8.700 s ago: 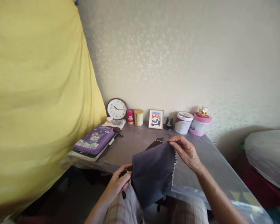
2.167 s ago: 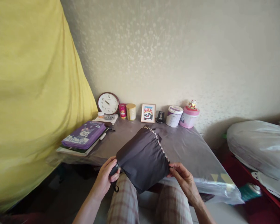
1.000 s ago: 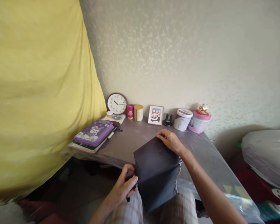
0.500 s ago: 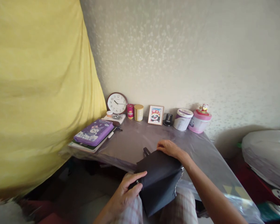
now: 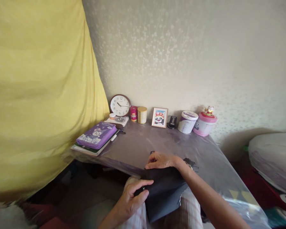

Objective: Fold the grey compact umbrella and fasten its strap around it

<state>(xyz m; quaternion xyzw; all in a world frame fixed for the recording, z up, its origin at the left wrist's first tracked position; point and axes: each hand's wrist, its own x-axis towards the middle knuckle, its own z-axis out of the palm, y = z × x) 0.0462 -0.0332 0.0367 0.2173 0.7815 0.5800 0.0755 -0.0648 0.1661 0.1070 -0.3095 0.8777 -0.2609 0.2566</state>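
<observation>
The dark cloth is seen bunched at the near edge of the tabletop, part resting on that edge and part hanging down onto the lap, over checked trousers. A strip of pale trim shows at its right side.

The left hand is held at the cloth's near-left end, and its grip is clamped on the cloth there, with the fingers curled over a small black part. Whether that part is a handle cannot be told. The right hand is laid on top of the cloth at the tabletop edge. Its grip is apart, and the fingers are stretched flat and pressed on the fabric, pointing left.

The tabletop is covered by a clear plastic sheet. On its left side a purple case is stacked on flat books, with a pen just beside it. Along the wall a row is set out: a clock, a red tin, a gold tin, a framed panda picture, a small black object, a white tub and a pink tub topped by a figurine. The row is well apart from the hands.

The left of the view is filled by a yellow curtain. A pale bag is seen at the right.
</observation>
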